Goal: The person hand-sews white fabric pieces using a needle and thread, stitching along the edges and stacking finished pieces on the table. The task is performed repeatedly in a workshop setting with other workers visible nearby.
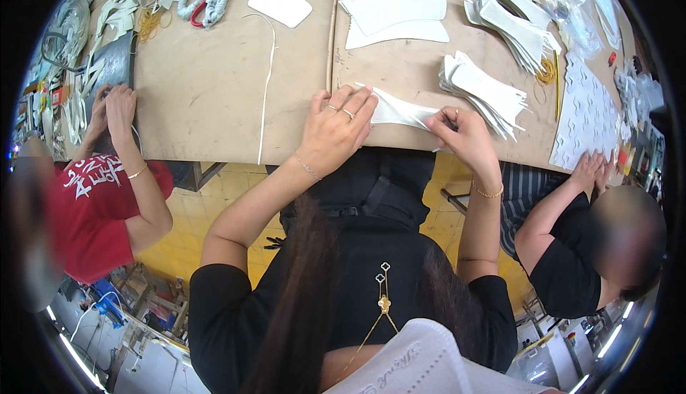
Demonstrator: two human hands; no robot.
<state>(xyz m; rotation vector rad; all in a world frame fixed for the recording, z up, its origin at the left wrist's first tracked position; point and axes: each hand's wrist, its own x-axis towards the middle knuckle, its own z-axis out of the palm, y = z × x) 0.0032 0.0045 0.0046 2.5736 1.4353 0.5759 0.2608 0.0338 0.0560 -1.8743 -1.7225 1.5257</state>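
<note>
A white, waisted flat piece [401,112] with flared ends lies at the table's near edge in front of me. My left hand [337,126] rests palm down on its left end, fingers stretched out over it. At the right end, my right hand [463,136] is closed in a pinch on the piece's edge. A small dark spot shows between those fingers; I cannot make out what it is. Just right of that hand lies a fanned stack of similar white pieces [486,90]. Two more white pieces [396,18] lie overlapped farther back.
Other white stacks [511,29] lie at the back right, near a yellow pencil-like stick [557,86] and a white cut-out sheet [582,111]. Red-handled scissors [205,2], a white rounded card [280,4] and a thin white strip [268,90] lie left. Co-workers sit on both sides.
</note>
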